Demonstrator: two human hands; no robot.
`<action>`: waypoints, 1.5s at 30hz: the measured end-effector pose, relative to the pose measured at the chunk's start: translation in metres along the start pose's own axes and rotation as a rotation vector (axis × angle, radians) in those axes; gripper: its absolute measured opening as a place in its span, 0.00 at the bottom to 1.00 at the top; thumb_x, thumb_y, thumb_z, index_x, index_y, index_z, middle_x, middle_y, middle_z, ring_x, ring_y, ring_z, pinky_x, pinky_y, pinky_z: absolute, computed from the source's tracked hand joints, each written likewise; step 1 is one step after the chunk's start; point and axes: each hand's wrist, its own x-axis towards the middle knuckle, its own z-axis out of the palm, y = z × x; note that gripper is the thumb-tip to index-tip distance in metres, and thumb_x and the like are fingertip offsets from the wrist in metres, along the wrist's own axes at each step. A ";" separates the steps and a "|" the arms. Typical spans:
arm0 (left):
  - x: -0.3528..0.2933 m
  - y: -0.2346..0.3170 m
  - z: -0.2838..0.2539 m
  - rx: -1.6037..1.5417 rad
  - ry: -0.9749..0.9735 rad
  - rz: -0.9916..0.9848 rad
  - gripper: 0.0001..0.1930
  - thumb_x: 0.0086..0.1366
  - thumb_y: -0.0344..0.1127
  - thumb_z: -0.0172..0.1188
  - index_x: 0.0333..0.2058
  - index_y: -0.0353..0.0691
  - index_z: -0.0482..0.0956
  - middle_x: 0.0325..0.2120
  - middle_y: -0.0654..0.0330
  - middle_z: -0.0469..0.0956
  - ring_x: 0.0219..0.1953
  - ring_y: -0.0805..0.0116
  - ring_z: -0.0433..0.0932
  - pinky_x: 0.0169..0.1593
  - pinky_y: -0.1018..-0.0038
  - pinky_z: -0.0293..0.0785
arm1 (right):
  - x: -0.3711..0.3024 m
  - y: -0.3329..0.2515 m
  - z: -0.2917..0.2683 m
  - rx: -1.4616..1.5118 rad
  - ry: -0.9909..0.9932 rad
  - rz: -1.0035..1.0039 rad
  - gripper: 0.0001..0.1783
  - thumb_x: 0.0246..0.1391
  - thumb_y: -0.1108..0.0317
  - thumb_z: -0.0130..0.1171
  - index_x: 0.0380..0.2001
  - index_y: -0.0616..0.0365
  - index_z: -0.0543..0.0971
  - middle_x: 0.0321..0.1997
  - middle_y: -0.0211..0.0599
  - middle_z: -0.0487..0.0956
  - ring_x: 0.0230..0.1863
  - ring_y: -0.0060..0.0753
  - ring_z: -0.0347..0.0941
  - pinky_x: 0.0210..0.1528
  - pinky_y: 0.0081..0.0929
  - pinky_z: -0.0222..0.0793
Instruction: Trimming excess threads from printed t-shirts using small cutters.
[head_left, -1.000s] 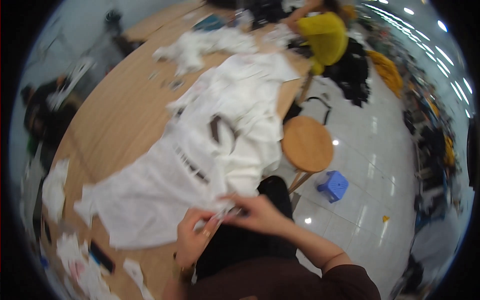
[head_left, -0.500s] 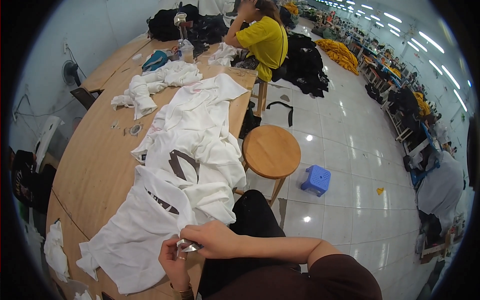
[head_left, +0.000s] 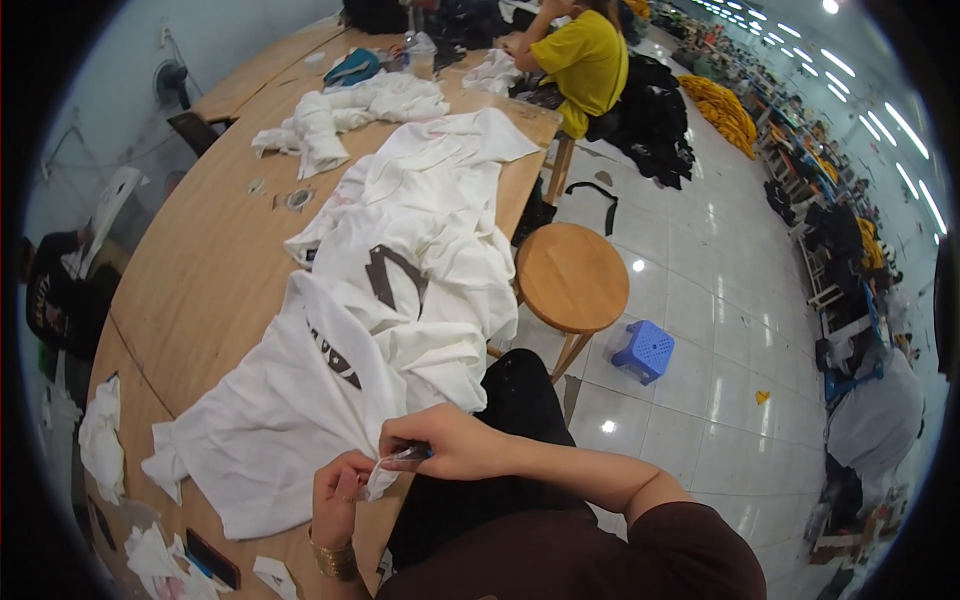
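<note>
A white garment (head_left: 270,420) with dark print lies spread on the wooden table, its near edge drawn up to my hands. My left hand (head_left: 338,500), a gold bracelet at its wrist, pinches that edge between thumb and fingers. Close beside it, my right hand (head_left: 445,440) is closed round small metal thread snips (head_left: 408,453), whose blades lie by the pinched cloth. My fingers cover most of the snips. Beyond, more white garments (head_left: 440,230) are heaped along the table's right side.
The wooden table (head_left: 190,320) carries a dark phone (head_left: 213,558) and white scraps (head_left: 100,440) at the near left. To the right stand a round wooden stool (head_left: 572,278) and a blue plastic stool (head_left: 643,352). A person in a yellow shirt (head_left: 585,70) sits at the far end.
Both hands have shifted slightly, and the snips' blades, plainly showing before, are now mostly covered by my right hand. The view has tilted down, bringing the phone into sight.
</note>
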 end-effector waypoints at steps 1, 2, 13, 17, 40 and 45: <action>0.004 -0.007 -0.004 0.047 -0.013 0.017 0.06 0.53 0.30 0.61 0.26 0.34 0.74 0.21 0.66 0.68 0.26 0.78 0.64 0.32 0.82 0.60 | -0.001 0.001 0.000 -0.005 0.004 0.010 0.09 0.50 0.65 0.57 0.29 0.59 0.72 0.21 0.34 0.71 0.23 0.25 0.66 0.28 0.23 0.63; 0.002 -0.008 -0.005 0.046 -0.006 0.013 0.06 0.53 0.30 0.61 0.26 0.34 0.74 0.21 0.66 0.68 0.26 0.78 0.64 0.32 0.82 0.60 | -0.002 0.001 -0.001 -0.012 0.010 0.021 0.09 0.50 0.65 0.57 0.29 0.59 0.72 0.21 0.34 0.71 0.23 0.25 0.66 0.28 0.22 0.63; -0.005 0.004 0.001 0.365 0.021 0.291 0.06 0.53 0.32 0.60 0.23 0.36 0.74 0.22 0.62 0.70 0.25 0.75 0.65 0.34 0.80 0.62 | -0.011 -0.007 -0.017 -0.207 0.019 -0.047 0.12 0.48 0.64 0.59 0.24 0.59 0.69 0.20 0.36 0.70 0.22 0.35 0.68 0.26 0.25 0.63; -0.004 0.009 0.008 0.205 0.161 0.132 0.05 0.57 0.31 0.56 0.29 0.35 0.74 0.24 0.62 0.72 0.28 0.76 0.67 0.37 0.81 0.64 | -0.008 0.000 -0.024 -0.185 0.106 0.002 0.09 0.48 0.66 0.59 0.26 0.59 0.71 0.20 0.35 0.71 0.21 0.27 0.66 0.26 0.22 0.63; -0.021 -0.037 0.011 -0.020 0.049 0.395 0.08 0.61 0.34 0.53 0.30 0.34 0.71 0.24 0.63 0.72 0.30 0.78 0.68 0.36 0.77 0.65 | 0.011 -0.017 -0.005 -0.139 -0.247 0.348 0.03 0.50 0.75 0.55 0.27 0.62 0.72 0.23 0.27 0.67 0.24 0.18 0.57 0.25 0.13 0.54; -0.032 -0.038 0.009 0.348 0.297 0.412 0.09 0.57 0.37 0.55 0.28 0.37 0.71 0.23 0.64 0.72 0.27 0.67 0.69 0.34 0.71 0.65 | 0.034 -0.018 -0.004 -0.250 -0.435 0.114 0.03 0.49 0.80 0.55 0.26 0.63 0.71 0.21 0.22 0.64 0.22 0.14 0.54 0.23 0.10 0.51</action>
